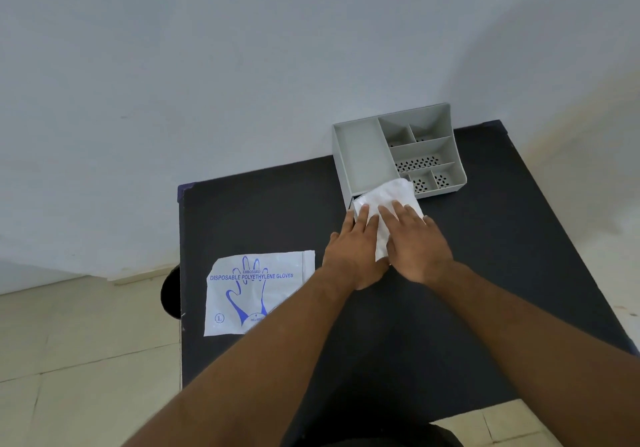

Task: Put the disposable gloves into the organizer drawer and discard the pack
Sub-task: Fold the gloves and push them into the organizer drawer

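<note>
Both hands flat on the gloves at the organizer's front.

Left hand (356, 249) and right hand (417, 247) stretched forward, fingers (389, 212) spread and pressing the white gloves (388, 200) over the drawer (352, 205) opening, gripping nothing. Grey organizer (363, 155) near the counter (485, 273) far edge. Empty pack (249, 290) flat by the left edge, bare counter between.

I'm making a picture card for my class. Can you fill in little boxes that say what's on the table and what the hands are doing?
table: black tabletop
organizer: grey plastic organizer with compartments, at the far side by the wall
gloves: white crinkly stack of plastic gloves, at the organizer's front
left hand: left hand flat, pressing the gloves
right hand: right hand flat, pressing the gloves
pack: flat white glove pack with blue print, on the table's left edge
drawer: mostly hidden under gloves
</note>
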